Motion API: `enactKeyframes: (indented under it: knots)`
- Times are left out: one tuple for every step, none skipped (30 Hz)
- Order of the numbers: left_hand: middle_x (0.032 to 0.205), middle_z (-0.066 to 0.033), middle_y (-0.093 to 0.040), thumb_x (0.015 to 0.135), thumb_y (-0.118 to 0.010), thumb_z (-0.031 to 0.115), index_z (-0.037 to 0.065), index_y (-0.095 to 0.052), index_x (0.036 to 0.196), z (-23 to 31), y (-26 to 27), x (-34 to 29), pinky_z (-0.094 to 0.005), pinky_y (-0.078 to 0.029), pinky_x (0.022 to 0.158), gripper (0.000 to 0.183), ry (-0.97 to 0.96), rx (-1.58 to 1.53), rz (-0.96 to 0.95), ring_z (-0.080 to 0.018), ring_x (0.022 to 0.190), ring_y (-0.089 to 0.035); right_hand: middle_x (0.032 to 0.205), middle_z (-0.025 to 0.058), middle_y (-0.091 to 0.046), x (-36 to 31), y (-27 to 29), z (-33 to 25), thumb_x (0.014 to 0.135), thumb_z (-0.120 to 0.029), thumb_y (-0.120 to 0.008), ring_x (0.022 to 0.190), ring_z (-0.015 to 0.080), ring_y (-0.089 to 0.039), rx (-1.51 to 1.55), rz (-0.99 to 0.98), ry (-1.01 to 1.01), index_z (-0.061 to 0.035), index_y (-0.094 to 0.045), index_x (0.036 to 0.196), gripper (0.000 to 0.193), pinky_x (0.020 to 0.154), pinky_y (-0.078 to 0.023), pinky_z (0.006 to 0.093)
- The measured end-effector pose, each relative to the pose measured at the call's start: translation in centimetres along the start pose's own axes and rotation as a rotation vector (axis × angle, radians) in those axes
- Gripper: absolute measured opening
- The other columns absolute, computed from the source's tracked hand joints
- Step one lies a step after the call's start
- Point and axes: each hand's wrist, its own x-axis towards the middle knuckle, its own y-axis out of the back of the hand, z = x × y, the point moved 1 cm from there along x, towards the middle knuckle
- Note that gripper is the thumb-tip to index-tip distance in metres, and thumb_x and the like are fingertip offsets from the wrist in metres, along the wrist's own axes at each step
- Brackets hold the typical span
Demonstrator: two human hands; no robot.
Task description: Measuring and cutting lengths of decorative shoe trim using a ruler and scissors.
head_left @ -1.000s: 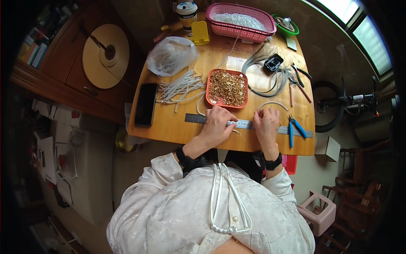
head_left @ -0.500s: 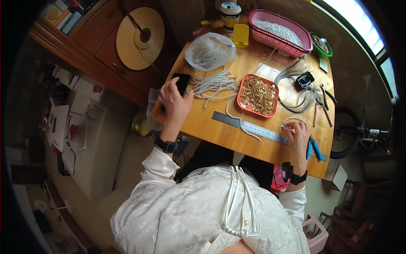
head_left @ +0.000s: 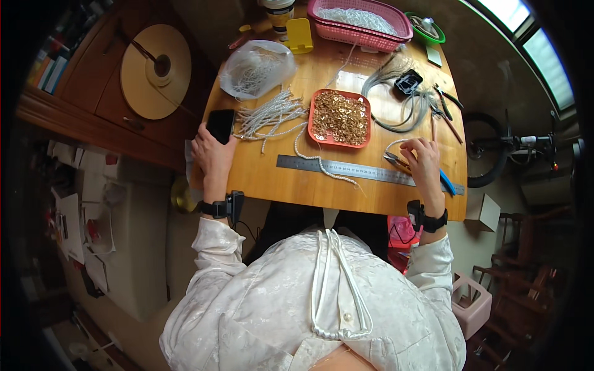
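Observation:
My left hand (head_left: 213, 154) is at the table's left edge, thumb and fingers closed around the near end of a black phone (head_left: 221, 125). At the right, my right hand (head_left: 423, 162) has its fingers drawn together over a small pointed tool (head_left: 397, 162) with a metal tip; the palm hides most of it. A thin pale loop (head_left: 393, 145) lies beside those fingers. Under the hand passes a steel ruler (head_left: 346, 169), with the blue handles (head_left: 448, 183) of pliers by its right end. One bead strand (head_left: 322, 167) crosses the ruler.
An orange-red tray (head_left: 339, 117) holds gold-coloured pieces. Around it are a pile of bead strands (head_left: 270, 115), a plastic bag (head_left: 258, 69), grey cords (head_left: 402, 120) with a black clip-like piece (head_left: 408, 81), and more pliers (head_left: 447, 111). A pink basket (head_left: 360, 37) stands at the back.
The view has shifted, so the table sits further left and higher. My left hand has gone from spread over the phone to closed around its near end. My right hand stays over the ruler.

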Motion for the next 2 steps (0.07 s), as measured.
enactKeyframes:
  knots:
    - [0.118,-0.0225,-0.055,0.071,-0.073,0.037,0.007,-0.035,0.132,0.17,0.19,0.11,-0.0518,-0.034,0.099,0.078,0.012,0.017,-0.042,-0.0373,0.113,-0.049,0.088,0.0078,-0.062,0.01,-0.08,0.22,0.079,-0.014,-0.067,0.090,0.0268,-0.054,-0.010,-0.010,0.006,-0.0076,-0.066,0.087,0.010,0.083,-0.039,0.0366]
    - [0.119,-0.0225,-0.054,0.071,-0.073,0.038,0.008,-0.034,0.133,0.42,0.34,0.36,-0.0537,-0.031,0.101,0.079,0.025,0.035,-0.083,-0.0376,0.113,-0.049,0.089,0.0084,-0.062,-0.04,-0.16,0.44,0.079,-0.014,-0.067,0.090,0.0271,-0.054,-0.019,-0.019,0.013,-0.0075,-0.066,0.087,0.010,0.083,-0.039,0.0365]
